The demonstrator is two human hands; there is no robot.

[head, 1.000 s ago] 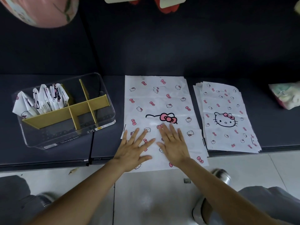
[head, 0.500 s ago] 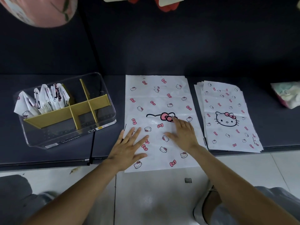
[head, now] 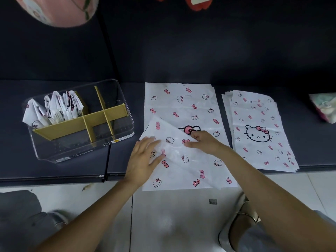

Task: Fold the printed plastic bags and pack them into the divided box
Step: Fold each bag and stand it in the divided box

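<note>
printed bag point(head: 183, 110) flat on dark bench point(head: 63, 166), left hand point(head: 145, 157) pressing it open-fingered, right hand point(head: 205, 141) pinching its folded-over corner; divided box point(head: 116, 128) at left.

Single head-worn, wide-angle view, looking forward and steeply down from close above the spread printed bag point(head: 183, 113). The bag lies at centre frame; the divided box point(head: 80, 120) sits to its left, the bag stack point(head: 258, 130) to its right, tiled floor point(head: 172, 220) nearest the camera.

A home, likely: dark sofa seat point(head: 54, 160), tiled floor point(head: 172, 224), pink cushion point(head: 60, 10).
</note>
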